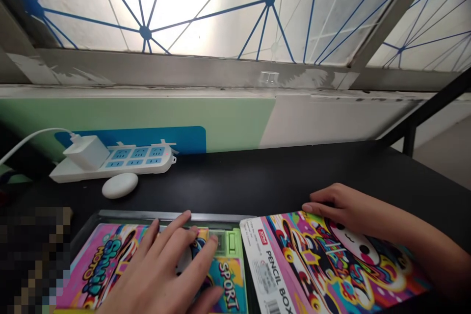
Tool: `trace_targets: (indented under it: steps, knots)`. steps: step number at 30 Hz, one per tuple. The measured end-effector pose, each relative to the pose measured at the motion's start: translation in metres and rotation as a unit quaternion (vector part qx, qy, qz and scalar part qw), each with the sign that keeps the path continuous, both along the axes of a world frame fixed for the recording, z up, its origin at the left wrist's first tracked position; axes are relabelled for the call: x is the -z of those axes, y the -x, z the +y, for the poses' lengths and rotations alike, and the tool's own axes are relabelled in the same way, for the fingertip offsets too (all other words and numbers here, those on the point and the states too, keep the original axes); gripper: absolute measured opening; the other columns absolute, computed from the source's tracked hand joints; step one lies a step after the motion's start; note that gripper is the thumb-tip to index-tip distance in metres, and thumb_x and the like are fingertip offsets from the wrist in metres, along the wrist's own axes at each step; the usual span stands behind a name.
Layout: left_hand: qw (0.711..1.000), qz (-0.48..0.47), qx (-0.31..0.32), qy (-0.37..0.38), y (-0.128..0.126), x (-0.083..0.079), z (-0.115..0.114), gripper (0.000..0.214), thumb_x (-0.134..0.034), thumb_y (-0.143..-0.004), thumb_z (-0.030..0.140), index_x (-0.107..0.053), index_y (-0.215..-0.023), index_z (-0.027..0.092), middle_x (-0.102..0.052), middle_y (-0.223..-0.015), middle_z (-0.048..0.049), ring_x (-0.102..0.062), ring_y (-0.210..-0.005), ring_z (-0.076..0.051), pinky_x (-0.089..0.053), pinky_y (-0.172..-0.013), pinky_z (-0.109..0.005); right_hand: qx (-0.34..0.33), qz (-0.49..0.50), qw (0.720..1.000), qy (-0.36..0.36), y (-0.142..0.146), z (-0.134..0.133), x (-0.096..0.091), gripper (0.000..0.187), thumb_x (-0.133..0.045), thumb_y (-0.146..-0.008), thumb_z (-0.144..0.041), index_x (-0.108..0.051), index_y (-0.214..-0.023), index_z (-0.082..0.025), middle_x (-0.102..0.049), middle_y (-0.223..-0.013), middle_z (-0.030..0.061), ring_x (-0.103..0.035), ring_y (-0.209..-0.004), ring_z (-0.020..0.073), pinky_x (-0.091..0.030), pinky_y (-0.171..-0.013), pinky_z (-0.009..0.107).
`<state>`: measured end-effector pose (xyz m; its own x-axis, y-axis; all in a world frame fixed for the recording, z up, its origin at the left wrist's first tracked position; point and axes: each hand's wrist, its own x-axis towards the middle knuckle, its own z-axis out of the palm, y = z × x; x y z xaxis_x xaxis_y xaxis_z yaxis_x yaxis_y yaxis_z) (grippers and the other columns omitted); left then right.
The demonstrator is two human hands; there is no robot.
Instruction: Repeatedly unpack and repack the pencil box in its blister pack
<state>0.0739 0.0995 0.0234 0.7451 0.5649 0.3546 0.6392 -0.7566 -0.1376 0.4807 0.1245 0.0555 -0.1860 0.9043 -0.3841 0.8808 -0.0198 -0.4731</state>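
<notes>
A colourful pencil box (235, 274) with a green edge and the word SPORT lies in front of me. My left hand (165, 265) rests flat on it, fingers spread, covering its middle. To the right is a bright printed card (312, 265) marked PENCIL BOX, with a white strip along its left side. My right hand (340, 208) pinches the card's top edge between thumb and fingers. Behind the pencil box runs the grey rim of a tray-like piece (172, 215); the rest of it is mostly covered.
A white power strip (162, 164) with a plugged-in charger (88, 152) stands at the back left of the black desk (239, 176). A white oval object (119, 186) lies before it. A black metal bar (423, 113) slants at the right. The lower left corner is pixelated.
</notes>
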Motion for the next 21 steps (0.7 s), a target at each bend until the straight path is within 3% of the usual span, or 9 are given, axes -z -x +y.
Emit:
trace_targets:
  steps: [7,14,21]
  knots:
    - [0.999,-0.002,-0.014,-0.046,-0.002,0.0,-0.003,0.031,-0.049,-0.102,0.038,-0.065,-0.128,0.032,-0.074,-0.107,-0.0068,-0.068,-0.119,-0.037,-0.054,-0.089,-0.05,-0.003,0.007,1.0,-0.02,-0.007,0.003,-0.003,0.059,-0.055,-0.092,-0.073,-0.044,-0.064,-0.022,-0.04,-0.062,-0.0043,-0.039,-0.058,0.0132,-0.032,-0.053,0.027]
    - [0.999,-0.027,-0.035,0.017,-0.003,-0.011,-0.011,0.038,-0.055,-0.098,0.044,-0.062,-0.133,0.029,-0.07,-0.112,-0.01,-0.066,-0.116,-0.036,-0.052,-0.087,-0.047,0.007,-0.009,0.995,-0.095,-0.013,0.007,-0.006,0.062,-0.05,-0.092,-0.077,-0.044,-0.062,-0.023,-0.04,-0.061,-0.0034,-0.038,-0.057,0.0136,-0.032,-0.054,0.029]
    - [0.997,-0.054,-0.046,0.035,-0.007,-0.014,-0.014,0.037,-0.05,-0.1,0.044,-0.062,-0.132,0.029,-0.068,-0.112,-0.0114,-0.064,-0.116,-0.036,-0.05,-0.087,-0.048,-0.013,-0.046,0.979,-0.197,-0.013,0.008,-0.014,0.066,-0.047,-0.092,-0.079,-0.058,-0.06,-0.023,-0.052,-0.057,0.0003,-0.051,-0.061,0.0171,-0.039,-0.061,0.031]
